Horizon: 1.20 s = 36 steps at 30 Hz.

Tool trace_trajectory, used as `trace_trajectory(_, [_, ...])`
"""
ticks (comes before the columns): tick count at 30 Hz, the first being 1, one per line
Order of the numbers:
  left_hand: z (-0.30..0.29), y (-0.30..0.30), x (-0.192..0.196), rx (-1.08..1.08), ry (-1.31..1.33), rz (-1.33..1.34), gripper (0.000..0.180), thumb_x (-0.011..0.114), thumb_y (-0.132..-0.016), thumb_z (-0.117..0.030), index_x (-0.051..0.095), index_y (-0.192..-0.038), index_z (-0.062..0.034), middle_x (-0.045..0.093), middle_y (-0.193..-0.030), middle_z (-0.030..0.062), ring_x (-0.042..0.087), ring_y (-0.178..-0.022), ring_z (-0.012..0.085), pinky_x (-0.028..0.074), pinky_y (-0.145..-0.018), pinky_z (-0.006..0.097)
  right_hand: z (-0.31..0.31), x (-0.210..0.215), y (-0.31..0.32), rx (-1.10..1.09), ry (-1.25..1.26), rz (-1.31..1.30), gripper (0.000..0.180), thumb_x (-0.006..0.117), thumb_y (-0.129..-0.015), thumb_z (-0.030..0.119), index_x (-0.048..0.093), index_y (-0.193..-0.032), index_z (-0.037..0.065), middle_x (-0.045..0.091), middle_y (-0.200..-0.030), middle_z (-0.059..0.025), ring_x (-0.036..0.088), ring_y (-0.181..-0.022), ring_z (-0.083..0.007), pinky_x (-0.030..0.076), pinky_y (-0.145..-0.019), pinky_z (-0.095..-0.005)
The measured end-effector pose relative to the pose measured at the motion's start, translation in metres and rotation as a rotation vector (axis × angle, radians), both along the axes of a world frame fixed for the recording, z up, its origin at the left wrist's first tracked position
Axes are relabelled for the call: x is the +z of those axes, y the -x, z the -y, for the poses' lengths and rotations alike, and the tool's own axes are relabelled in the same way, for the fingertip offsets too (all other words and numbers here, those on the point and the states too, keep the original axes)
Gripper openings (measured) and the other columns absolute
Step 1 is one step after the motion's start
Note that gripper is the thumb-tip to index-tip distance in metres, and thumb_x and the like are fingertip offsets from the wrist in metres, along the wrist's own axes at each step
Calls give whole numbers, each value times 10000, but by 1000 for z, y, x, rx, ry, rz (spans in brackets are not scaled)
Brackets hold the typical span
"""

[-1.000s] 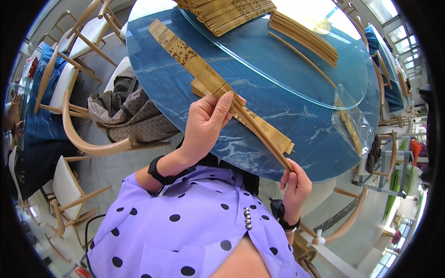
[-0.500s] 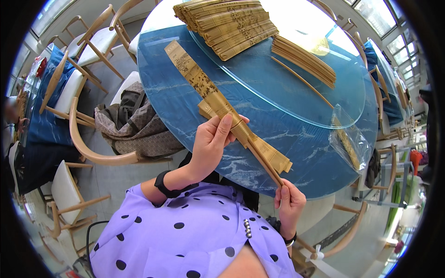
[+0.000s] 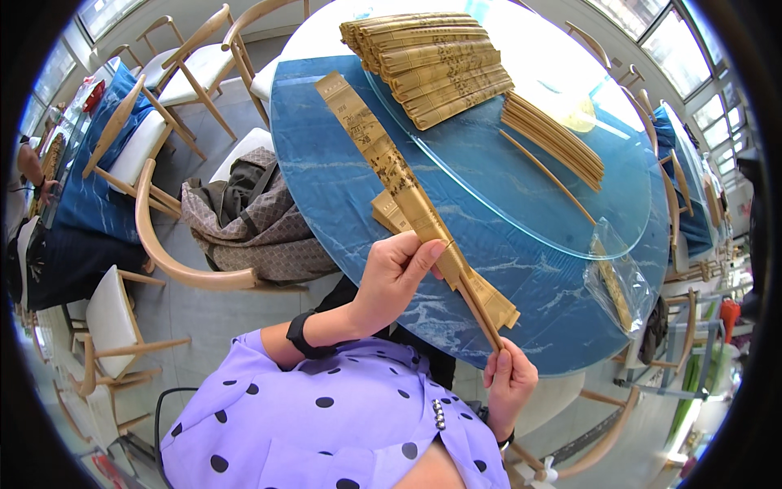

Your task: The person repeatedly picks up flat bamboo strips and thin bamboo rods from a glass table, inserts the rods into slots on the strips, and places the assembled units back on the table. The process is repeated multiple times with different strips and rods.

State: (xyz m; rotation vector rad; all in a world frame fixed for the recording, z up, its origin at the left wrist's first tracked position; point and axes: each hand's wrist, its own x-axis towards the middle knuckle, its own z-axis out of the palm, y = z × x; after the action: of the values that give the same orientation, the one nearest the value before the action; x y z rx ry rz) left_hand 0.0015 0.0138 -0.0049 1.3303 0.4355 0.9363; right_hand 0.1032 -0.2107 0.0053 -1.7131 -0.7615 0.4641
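A long gold paper chopstick sleeve [image 3: 383, 155] with dark print slants across the near part of the table. From its lower end stick out brown chopsticks [image 3: 479, 308]. My left hand [image 3: 395, 273] is closed on the sleeve's lower part, thumb on top. In my right hand [image 3: 513, 376], thumb and fingers pinch the bare ends of the chopsticks. Beneath them another gold sleeve [image 3: 497, 303] lies crosswise, its middle hidden by my left hand and the held sleeve.
On the glass turntable [image 3: 489, 200] rest a fanned stack of gold sleeves [image 3: 440, 69], a row of chopsticks [image 3: 554, 140] and one stray chopstick [image 3: 547, 177]. A clear plastic bag [image 3: 623, 285] sits at the right. Left of the table, a patterned bag [image 3: 261, 224] occupies a chair.
My left hand has come down along the sleeve, closer to my right hand. My right hand keeps its pinch on the chopstick ends. The whole view has shifted slightly.
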Motion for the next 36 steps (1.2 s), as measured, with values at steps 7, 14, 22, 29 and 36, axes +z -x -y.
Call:
trace_trajectory(7, [-3,6,2,61,111,59,319,513,-1086,-225,622,-915,22,541,-726,4,439,-659,51,362,-567,241,-2,4,0,10,7,16,221,558,-1035,80,684,-1138,-69,569,-663,-22,488,-516,-57,365,-464,-204])
trace_trajectory(14, [2,1,7,118,96,50,266,560,-1060,-158,610,-889,39,555,-715,28,471,-644,66,385,-564,244,-6,6,1,65,-5,68,225,556,-1034,76,677,-1152,-72,579,-687,-36,496,-522,-64,370,-468,-209])
trace_trajectory(22, [11,1,2,117,-19,22,307,519,-1081,-201,596,-872,11,539,-717,13,432,-616,68,381,-557,239,-9,11,4,72,3,79,228,550,-1036,79,678,-1153,-68,582,-695,-34,499,-524,-63,369,-472,-206])
trace_trajectory(29, [7,2,3,54,81,32,326,485,-1097,-252,587,-908,-6,496,-690,-18,417,-619,57,360,-560,232,-6,9,7,60,27,96,215,562,-1029,75,682,-1144,-62,588,-698,-37,508,-528,-62,368,-471,-204])
trace_trajectory(36, [7,1,6,45,135,72,366,481,-1099,-270,587,-869,-5,513,-678,-17,433,-614,44,359,-548,220,-6,6,4,45,13,114,209,571,-1023,72,683,-1137,-64,611,-720,-50,516,-522,-68,376,-470,-207])
